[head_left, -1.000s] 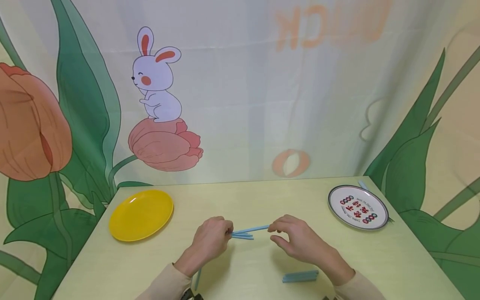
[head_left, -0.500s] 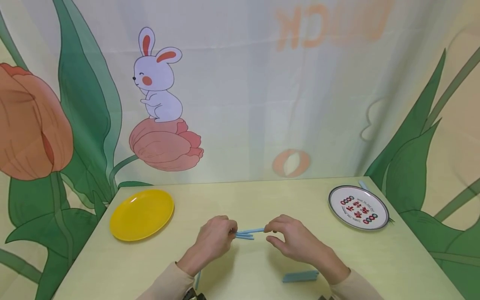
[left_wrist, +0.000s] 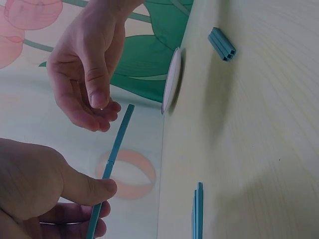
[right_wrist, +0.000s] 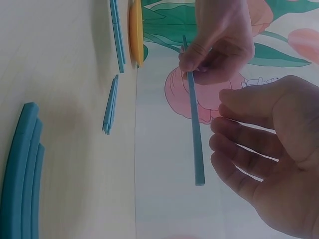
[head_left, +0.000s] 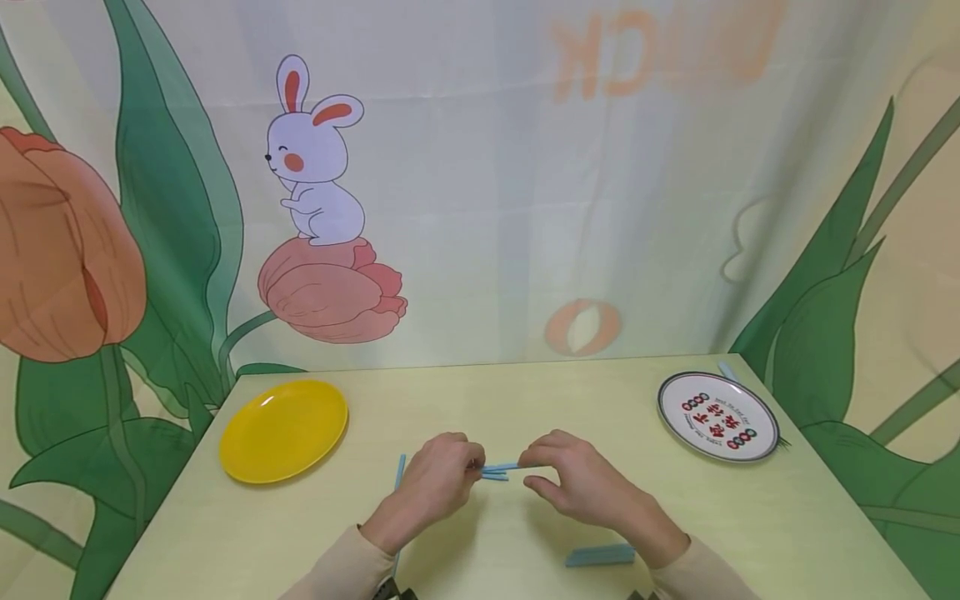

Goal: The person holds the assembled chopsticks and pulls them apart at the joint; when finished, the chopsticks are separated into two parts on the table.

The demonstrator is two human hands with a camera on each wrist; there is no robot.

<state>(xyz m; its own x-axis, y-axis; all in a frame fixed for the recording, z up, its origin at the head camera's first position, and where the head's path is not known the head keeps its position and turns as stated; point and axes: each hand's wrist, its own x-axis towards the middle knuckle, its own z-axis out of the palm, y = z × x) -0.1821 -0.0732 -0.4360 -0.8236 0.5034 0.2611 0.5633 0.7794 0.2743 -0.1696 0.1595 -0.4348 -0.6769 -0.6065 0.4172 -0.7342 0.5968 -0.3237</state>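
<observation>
My left hand [head_left: 442, 477] pinches a thin, flat-sided blue stick [left_wrist: 118, 139] between thumb and fingers, raised above the table and slightly tilted. Close to its free end is my right hand [head_left: 573, 479], fingers loosely bent; the right wrist view shows a gap between them and the stick [right_wrist: 196, 129]. On the table beneath lies a small group of similar sticks [right_wrist: 110, 104], partly behind the left hand in the head view. A compact bundle of blue sticks [head_left: 600, 555] lies by my right forearm. More sticks [head_left: 400, 472] run partly hidden under my left forearm.
A yellow plate [head_left: 285, 432] stands at the back left. At the back right is a white plate [head_left: 693, 396] with red lettering, a pale blue object [head_left: 726, 369] and dark thin tips [head_left: 784, 442] showing past its rim. A printed curtain [head_left: 465, 208] hangs behind the table.
My left hand has shifted slightly right with the stick, and my right hand has moved left, so the gap between them is narrower. More of the sticks by the left forearm shows.
</observation>
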